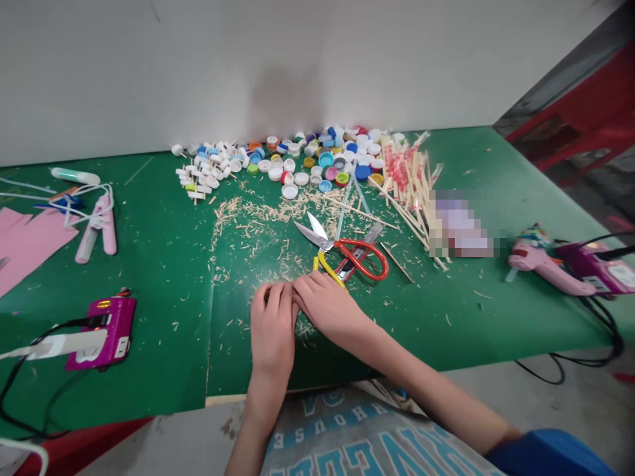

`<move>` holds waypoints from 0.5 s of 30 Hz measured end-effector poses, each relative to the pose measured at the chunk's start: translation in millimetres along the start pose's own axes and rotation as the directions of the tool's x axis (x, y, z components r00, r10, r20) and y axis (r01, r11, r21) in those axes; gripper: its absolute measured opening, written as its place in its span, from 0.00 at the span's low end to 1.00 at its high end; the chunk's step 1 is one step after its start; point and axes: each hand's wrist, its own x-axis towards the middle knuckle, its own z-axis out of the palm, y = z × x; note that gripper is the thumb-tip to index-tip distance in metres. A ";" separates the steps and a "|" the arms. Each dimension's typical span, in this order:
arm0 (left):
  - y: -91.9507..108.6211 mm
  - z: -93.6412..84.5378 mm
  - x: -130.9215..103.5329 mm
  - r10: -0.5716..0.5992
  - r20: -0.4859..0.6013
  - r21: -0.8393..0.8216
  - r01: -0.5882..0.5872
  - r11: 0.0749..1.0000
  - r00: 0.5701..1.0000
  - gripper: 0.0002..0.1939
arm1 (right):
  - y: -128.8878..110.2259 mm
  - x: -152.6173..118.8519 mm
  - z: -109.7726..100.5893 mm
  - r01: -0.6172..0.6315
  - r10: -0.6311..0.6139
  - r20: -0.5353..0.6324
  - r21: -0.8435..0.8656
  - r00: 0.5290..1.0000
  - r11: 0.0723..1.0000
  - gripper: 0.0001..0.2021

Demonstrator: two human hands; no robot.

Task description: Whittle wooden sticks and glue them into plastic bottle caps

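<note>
My left hand [273, 317] and my right hand [325, 301] meet near the front edge of the green table, fingers curled and touching. Whatever lies between the fingers is hidden. Just beyond my right hand are open scissors [323, 243] with one red and one yellow handle, lying across a utility knife [373, 233]. Wood shavings [268, 211] are scattered around and beyond both hands. Two translucent glue sticks [343, 215] and a few thin wooden sticks [397, 264] lie past the scissors.
Bottle caps [301, 178] are heaped along the wall, beside caps joined to sticks [198, 182]. Wrapped chopsticks [404, 175] lie right of them. A pink glue gun [550, 268] and purple power strip [602, 264] stand right; pink paper [30, 244] and another purple power strip [116, 330] lie left.
</note>
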 end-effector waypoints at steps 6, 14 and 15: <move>-1.8 0.5 1.1 0.012 0.015 0.014 -0.012 1.000 1.000 0.12 | 0.5 -0.2 3.2 -0.015 0.014 -0.011 -0.025 1.000 1.000 0.11; -4.3 1.9 -0.2 -0.075 -0.037 -0.077 0.072 0.994 0.996 0.14 | -2.2 1.0 -8.3 -0.009 0.002 -0.088 -0.084 0.996 0.996 0.16; -4.3 2.2 -0.6 -0.098 -0.036 -0.108 0.094 0.990 0.995 0.14 | -2.1 -0.4 -11.1 -0.006 -0.002 -0.106 -0.073 0.994 0.997 0.16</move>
